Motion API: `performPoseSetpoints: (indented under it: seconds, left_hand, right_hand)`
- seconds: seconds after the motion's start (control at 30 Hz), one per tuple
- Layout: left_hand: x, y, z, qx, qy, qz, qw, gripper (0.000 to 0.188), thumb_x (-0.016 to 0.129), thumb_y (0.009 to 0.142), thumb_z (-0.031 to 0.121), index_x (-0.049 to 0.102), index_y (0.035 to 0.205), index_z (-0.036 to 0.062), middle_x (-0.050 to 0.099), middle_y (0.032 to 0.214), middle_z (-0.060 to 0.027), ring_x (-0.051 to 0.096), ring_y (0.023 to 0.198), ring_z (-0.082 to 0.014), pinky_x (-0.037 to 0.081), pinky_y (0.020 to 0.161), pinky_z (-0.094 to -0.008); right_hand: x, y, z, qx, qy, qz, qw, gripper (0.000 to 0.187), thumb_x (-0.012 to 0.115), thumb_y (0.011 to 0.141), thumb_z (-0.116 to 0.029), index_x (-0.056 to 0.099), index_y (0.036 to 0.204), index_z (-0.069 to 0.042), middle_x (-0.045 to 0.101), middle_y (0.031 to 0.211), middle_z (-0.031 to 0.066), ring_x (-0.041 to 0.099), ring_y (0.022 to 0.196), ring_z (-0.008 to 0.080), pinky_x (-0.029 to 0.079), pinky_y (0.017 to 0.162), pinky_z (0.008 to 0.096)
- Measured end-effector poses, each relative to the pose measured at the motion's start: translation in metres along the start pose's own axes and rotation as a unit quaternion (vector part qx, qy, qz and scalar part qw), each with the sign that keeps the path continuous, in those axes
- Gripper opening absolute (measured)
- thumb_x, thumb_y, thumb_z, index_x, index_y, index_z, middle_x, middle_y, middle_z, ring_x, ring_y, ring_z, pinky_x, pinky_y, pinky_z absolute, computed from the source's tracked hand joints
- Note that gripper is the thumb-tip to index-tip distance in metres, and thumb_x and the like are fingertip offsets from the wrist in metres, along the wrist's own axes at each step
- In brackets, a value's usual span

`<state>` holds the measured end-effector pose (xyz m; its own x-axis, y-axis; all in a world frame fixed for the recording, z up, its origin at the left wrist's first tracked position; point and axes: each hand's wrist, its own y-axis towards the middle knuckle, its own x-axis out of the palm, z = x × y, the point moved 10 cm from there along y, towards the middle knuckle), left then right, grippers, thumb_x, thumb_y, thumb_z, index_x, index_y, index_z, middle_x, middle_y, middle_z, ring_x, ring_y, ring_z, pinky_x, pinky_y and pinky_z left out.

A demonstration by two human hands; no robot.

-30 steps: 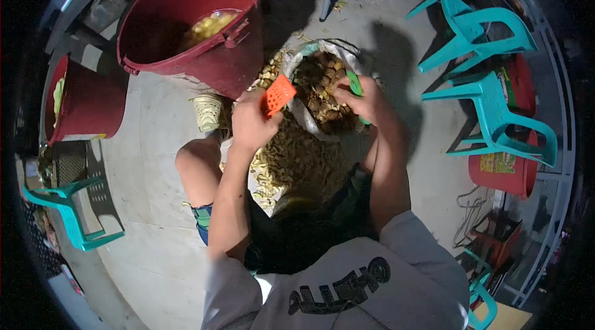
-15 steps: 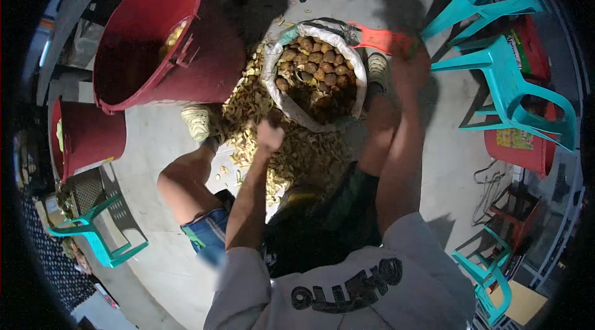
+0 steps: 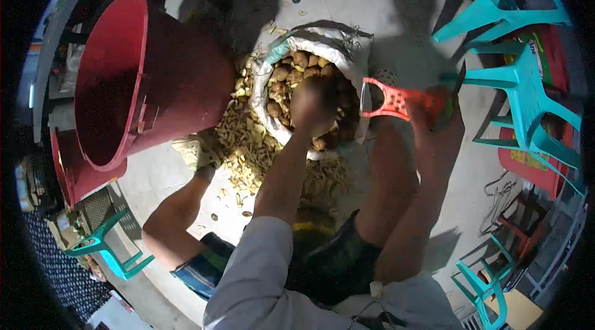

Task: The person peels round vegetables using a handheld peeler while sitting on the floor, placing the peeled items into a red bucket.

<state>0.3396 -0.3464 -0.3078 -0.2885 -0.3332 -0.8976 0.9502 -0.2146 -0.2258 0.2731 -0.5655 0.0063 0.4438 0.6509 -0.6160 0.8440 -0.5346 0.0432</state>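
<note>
My left hand (image 3: 314, 105) reaches down into a white sack (image 3: 262, 91) of brown potatoes (image 3: 300, 59). Motion smears its fingers, so whether it grasps a potato does not show. Off to the right, my right hand (image 3: 424, 120) is closed around the handle of an orange-red peeler (image 3: 395, 104). The peeler's metal blade end points left, beside the sack's right rim. Pale potato peelings (image 3: 248, 153) lie heaped on the floor between my legs, left of and below the sack.
A large red bucket (image 3: 180, 76) leans toward me at the left, with a smaller red bucket (image 3: 87, 172) behind it. Teal plastic chairs (image 3: 505, 73) line the right side. Another teal chair (image 3: 111, 249) stands at lower left.
My left hand has moved from over the peelings up and right into the sack. My right hand has come down and right with the peeler. The view has shifted a little.
</note>
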Motion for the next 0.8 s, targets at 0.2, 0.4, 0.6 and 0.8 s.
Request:
performPoseSetpoints:
  seconds: [0.2,0.4,0.6,0.8]
  left_hand:
    - [0.023,0.081,-0.008,0.03,0.03,-0.018,0.999,0.06,0.063,0.078,0.037,0.044,0.13,0.0141,0.045,0.125,-0.0131,0.045,0.115,-0.0327,0.041,0.091,-0.0516]
    - [0.037,0.08,-0.017,-0.036,0.008,-0.113,0.993,0.068,0.061,0.079,0.032,0.035,0.139,0.0138,0.04,0.135,-0.0127,0.038,0.125,-0.0298,0.035,0.097,-0.0517]
    - [0.028,0.03,-0.027,0.0,-0.028,-0.002,1.0,0.044,0.059,0.08,0.014,0.048,0.122,0.0061,0.052,0.115,-0.0162,0.051,0.11,-0.0327,0.04,0.092,-0.0503]
    - [-0.026,-0.051,-0.086,-0.117,-0.766,0.009,0.632,0.042,0.05,0.08,-0.009,0.05,0.121,0.0022,0.058,0.106,-0.0099,0.058,0.099,-0.0235,0.049,0.087,-0.0333]
  right_hand:
    - [0.003,-0.003,-0.005,0.028,-0.044,-0.014,0.999,0.043,0.079,0.07,-0.025,0.06,0.103,-0.005,0.067,0.089,0.0119,0.066,0.083,0.0257,0.051,0.076,0.0353]
    - [0.018,-0.003,-0.002,0.067,-0.03,-0.04,0.997,0.042,0.078,0.072,-0.026,0.06,0.102,-0.004,0.068,0.087,0.0135,0.067,0.082,0.0259,0.052,0.075,0.035]
    - [0.034,-0.012,-0.015,0.028,-0.014,-0.073,0.997,0.04,0.076,0.074,-0.027,0.06,0.102,-0.004,0.067,0.084,0.0141,0.067,0.08,0.0261,0.052,0.073,0.0358]
    - [0.05,-0.038,-0.044,-0.057,-0.032,-0.099,0.993,0.042,0.077,0.073,-0.025,0.058,0.103,-0.002,0.067,0.086,0.0138,0.066,0.079,0.0252,0.052,0.072,0.0361]
